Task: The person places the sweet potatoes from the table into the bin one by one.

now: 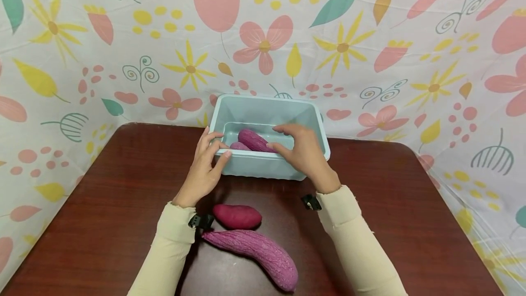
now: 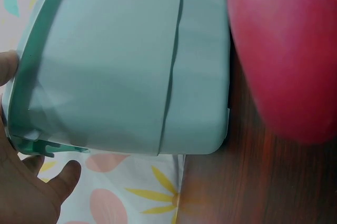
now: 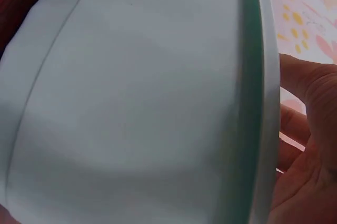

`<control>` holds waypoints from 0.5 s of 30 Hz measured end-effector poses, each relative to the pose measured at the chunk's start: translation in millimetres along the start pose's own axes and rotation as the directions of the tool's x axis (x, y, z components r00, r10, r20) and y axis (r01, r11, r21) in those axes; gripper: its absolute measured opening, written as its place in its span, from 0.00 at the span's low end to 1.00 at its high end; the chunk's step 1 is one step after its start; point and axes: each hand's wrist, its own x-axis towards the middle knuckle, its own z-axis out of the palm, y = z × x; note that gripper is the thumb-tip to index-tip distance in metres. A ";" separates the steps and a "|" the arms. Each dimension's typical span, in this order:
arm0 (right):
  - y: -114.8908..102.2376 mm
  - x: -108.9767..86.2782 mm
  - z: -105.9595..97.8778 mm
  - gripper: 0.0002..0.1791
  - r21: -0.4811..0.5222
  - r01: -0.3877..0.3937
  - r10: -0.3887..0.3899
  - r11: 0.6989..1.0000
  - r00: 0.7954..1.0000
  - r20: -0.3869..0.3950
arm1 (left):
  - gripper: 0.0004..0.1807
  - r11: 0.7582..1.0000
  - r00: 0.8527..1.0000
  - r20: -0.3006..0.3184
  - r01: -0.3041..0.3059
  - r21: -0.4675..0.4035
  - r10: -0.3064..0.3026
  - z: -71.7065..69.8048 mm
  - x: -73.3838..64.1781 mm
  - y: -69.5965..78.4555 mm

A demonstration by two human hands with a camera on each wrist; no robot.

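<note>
A pale blue-green plastic bin [image 1: 267, 166] stands toward the back of the table. My left hand [image 1: 202, 168] grips its near left corner, fingers over the rim and thumb at the front; the left wrist view shows this hand [image 2: 31, 187] at the bin's rim [image 2: 26, 76]. My right hand [image 1: 302, 150] reaches over the front rim with fingers and thumb spread apart. Its thumb is right by the end of a wrinkled purple eggplant [image 1: 252, 140] inside the bin. Beside that eggplant lies a lighter purple piece [image 1: 239, 146], partly hidden by the front wall.
On the dark wooden table [image 1: 370, 223], in front of the bin, lie a dark red sweet potato [image 1: 237, 216] and a long, curved purple eggplant [image 1: 259, 252]. A flower-patterned cloth [image 1: 337, 81] hangs close behind the bin and along both sides.
</note>
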 end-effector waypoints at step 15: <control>-11.9 -36.9 2.1 0.36 0.115 0.116 -0.094 0.987 0.979 -0.180 | 0.07 1.000 1.000 -0.012 -0.023 0.021 0.023 0.5 0.5 -0.1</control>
